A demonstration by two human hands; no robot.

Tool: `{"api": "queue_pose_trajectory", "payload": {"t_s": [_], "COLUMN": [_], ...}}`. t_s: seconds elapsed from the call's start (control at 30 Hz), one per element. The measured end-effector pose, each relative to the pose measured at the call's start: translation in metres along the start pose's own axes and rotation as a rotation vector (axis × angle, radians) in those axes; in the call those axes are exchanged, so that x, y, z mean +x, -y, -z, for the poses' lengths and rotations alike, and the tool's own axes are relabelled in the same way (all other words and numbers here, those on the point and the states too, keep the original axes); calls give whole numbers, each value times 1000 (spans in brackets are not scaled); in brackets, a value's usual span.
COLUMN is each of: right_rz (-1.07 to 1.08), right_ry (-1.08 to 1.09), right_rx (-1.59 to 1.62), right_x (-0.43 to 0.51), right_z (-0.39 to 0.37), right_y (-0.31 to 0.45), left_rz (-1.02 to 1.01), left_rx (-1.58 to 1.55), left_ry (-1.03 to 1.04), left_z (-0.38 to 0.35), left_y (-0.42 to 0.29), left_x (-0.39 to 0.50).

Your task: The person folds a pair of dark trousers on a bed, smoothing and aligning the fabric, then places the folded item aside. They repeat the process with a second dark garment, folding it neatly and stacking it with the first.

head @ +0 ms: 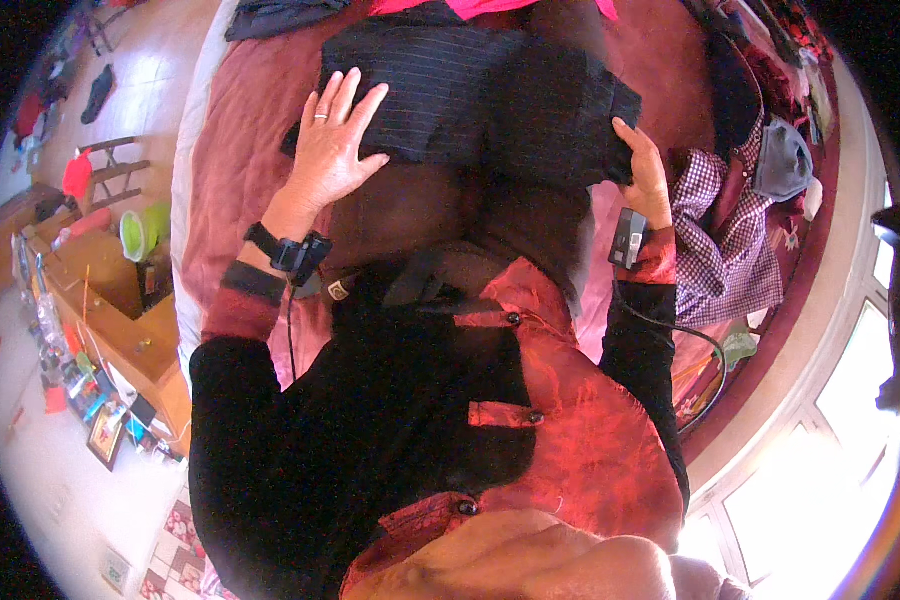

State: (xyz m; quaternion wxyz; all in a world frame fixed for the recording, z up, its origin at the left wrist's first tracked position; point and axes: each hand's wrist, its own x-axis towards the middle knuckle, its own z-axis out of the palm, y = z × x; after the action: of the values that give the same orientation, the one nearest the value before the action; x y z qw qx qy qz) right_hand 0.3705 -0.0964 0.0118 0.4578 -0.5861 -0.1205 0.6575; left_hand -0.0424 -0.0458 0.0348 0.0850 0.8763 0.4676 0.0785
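A dark pinstriped garment [427, 97] lies partly folded in front of me, over my legs and the bed. My left hand [334, 146] rests flat on its left part, fingers spread, with a ring on one finger. At the garment's right edge, my right hand [649, 169] grips the cloth with the thumb on top; its other fingers are mostly hidden. A black device [300, 255] is strapped to my left wrist. Another small device with a cable [628, 238] sits at my right wrist.
Reddish bedding [229, 187] extends around the garment. Dark folded cloth [285, 16] and bright pink cloth [487, 7] lie at the far side. A checked shirt [735, 262] and a grey cap-like item [784, 161] are on the right. A wooden cabinet [146, 341] stands left of the bed.
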Motion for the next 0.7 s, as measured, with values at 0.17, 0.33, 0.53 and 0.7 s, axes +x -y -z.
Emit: {"api": "queue_pose_trajectory", "payload": {"t_s": [0.17,0.33,0.53,0.7], "right_rz": [30,496,139,249], "right_ry": [174,232,495,290], "right_rx": [366,281,595,579], "right_x": [-2,9,-3,-22], "right_z": [3,1,-59,-100], "right_y": [13,37,34,14], "left_rz": [-19,-97,-281,-154], "left_rx": [16,-69,-391,-827], "left_ry": [0,-57,-330,-362], "left_z": [-4,3,19,23], "left_y": [-2,-31,-90,-108], "left_x": [3,15,56,81]}}
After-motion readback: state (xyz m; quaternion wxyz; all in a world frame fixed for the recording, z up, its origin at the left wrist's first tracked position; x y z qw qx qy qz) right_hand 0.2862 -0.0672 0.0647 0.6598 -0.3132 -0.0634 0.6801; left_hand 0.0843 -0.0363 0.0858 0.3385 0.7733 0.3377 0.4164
